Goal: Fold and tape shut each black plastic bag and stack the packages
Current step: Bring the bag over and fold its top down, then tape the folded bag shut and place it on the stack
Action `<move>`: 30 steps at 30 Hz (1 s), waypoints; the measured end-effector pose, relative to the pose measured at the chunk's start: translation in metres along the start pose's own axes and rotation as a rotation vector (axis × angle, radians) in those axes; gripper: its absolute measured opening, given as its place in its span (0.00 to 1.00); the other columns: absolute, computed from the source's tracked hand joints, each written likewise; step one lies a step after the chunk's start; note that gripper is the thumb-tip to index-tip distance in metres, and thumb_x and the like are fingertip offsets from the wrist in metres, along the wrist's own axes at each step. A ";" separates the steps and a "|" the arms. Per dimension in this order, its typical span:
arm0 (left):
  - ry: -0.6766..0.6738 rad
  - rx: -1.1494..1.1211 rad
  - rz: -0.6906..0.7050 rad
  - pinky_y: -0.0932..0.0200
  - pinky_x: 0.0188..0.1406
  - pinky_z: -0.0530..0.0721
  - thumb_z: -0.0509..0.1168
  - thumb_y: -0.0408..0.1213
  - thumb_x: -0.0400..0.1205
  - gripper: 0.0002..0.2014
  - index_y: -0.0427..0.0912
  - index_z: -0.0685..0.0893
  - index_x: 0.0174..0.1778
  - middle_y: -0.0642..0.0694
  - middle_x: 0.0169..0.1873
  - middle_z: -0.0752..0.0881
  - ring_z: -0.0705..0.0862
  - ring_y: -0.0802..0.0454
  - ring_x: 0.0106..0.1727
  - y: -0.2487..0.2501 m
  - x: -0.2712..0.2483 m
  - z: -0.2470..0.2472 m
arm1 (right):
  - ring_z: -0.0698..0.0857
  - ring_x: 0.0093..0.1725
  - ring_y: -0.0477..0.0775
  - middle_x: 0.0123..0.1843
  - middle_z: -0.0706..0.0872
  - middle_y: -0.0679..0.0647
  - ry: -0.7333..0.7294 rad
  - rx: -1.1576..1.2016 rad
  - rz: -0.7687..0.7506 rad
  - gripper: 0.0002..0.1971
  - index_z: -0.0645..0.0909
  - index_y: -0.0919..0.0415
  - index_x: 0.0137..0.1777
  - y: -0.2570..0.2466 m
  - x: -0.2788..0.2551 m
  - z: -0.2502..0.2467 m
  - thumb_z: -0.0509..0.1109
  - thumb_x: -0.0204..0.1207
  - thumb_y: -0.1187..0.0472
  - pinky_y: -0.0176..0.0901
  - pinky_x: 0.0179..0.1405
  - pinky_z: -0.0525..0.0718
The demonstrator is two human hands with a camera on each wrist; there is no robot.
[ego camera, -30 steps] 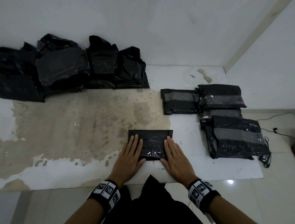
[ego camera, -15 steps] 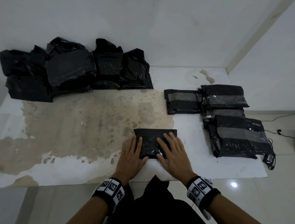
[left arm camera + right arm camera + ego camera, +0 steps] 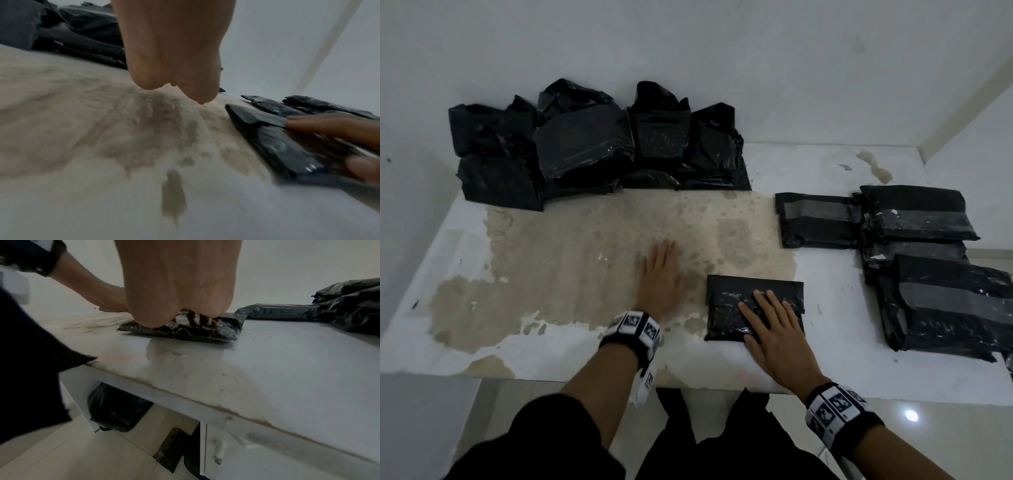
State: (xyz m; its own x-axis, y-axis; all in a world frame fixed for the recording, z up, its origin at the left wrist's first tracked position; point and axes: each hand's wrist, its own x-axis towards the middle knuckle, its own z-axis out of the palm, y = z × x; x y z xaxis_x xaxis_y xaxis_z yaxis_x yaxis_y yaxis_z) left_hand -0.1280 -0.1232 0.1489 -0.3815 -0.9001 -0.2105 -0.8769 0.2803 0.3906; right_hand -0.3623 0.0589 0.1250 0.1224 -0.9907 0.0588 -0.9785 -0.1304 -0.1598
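White and stained, the table carries our folded bag near its front edge, pinned flat under our right hand while our left hand lies open beside it, so taping, we judge, comes next.

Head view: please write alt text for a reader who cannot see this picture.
The right hand presses flat on a small folded black bag on a worn white table, while the left hand lies open on the table beside it. Unfolded black bags sit at the back left; taped packages are stacked on the right.
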 end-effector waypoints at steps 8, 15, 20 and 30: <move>-0.012 0.124 0.125 0.40 0.86 0.48 0.58 0.38 0.86 0.31 0.43 0.60 0.87 0.45 0.87 0.60 0.56 0.41 0.87 -0.013 0.043 -0.011 | 0.63 0.87 0.66 0.87 0.66 0.62 0.014 0.005 0.019 0.29 0.68 0.54 0.86 -0.006 0.001 0.000 0.53 0.88 0.44 0.65 0.83 0.62; 0.133 0.073 0.224 0.43 0.63 0.73 0.66 0.32 0.82 0.19 0.40 0.82 0.70 0.39 0.61 0.82 0.81 0.36 0.59 -0.020 0.043 -0.012 | 0.61 0.88 0.66 0.87 0.65 0.62 0.006 0.006 0.027 0.29 0.68 0.54 0.86 -0.005 0.000 -0.002 0.54 0.87 0.44 0.65 0.83 0.60; 0.112 0.065 0.198 0.46 0.61 0.72 0.68 0.36 0.81 0.14 0.41 0.84 0.63 0.40 0.59 0.79 0.80 0.38 0.56 -0.017 0.048 -0.012 | 0.61 0.88 0.65 0.88 0.64 0.61 -0.002 0.004 0.036 0.29 0.67 0.53 0.86 -0.004 0.001 -0.003 0.54 0.87 0.44 0.65 0.83 0.61; 0.172 0.055 0.131 0.47 0.59 0.69 0.65 0.38 0.84 0.06 0.44 0.86 0.54 0.44 0.53 0.84 0.80 0.40 0.56 -0.019 0.051 -0.009 | 0.60 0.88 0.64 0.88 0.64 0.61 -0.011 0.012 0.044 0.29 0.68 0.53 0.86 -0.005 0.000 -0.004 0.54 0.87 0.44 0.65 0.84 0.61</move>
State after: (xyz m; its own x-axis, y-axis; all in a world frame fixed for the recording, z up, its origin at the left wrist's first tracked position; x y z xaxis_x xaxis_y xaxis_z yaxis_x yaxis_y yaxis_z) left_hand -0.1281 -0.1778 0.1385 -0.4416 -0.8972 -0.0038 -0.8397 0.4118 0.3541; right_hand -0.3583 0.0600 0.1295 0.0812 -0.9959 0.0409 -0.9809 -0.0871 -0.1739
